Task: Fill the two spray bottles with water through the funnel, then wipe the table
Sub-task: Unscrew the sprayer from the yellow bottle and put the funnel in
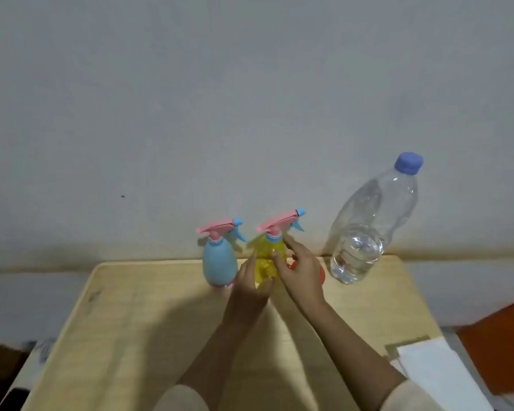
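Note:
A yellow spray bottle (266,259) with a pink and blue trigger head stands at the far edge of the wooden table (149,321). My left hand (251,287) grips its body from the left. My right hand (298,269) holds it from the right, fingers up near the neck. A blue spray bottle (219,264) with the same kind of head stands just left, untouched. A large clear water bottle (365,229) with a blue cap, partly filled, stands to the right. An orange thing (321,274), perhaps the funnel, is mostly hidden behind my right hand.
White paper sheets or cloth (436,372) lie at the table's right near corner. An orange surface (499,342) rises at the far right. A grey wall (190,114) stands directly behind the table. A dark object (12,398) sits at the lower left.

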